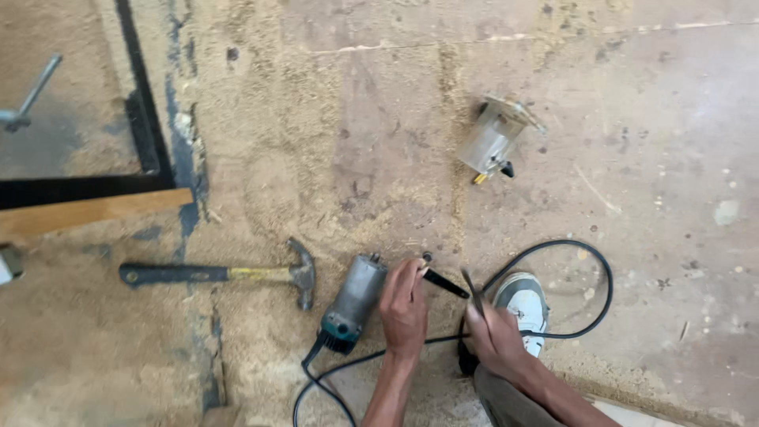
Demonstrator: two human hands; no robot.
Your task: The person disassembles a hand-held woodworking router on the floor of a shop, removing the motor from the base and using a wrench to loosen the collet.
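A grey power tool motor (354,302) with a teal rear cap lies on the dusty floor, its black cord (583,310) looping off to the right. My left hand (403,308) rests against the motor's right side, its fingers closed on one end of a black spanner (445,284). My right hand (492,336) is lower right and grips a thin dark metal tool (473,291) that points up toward the spanner. A small dark ring (427,256) lies just above my left fingers.
A claw hammer (237,274) with a black and yellow handle lies left of the motor. A clear tool base (493,139) lies on its side farther away. My shoe (525,304) sits inside the cord loop. A wooden board (87,212) and black frame (146,111) are at left.
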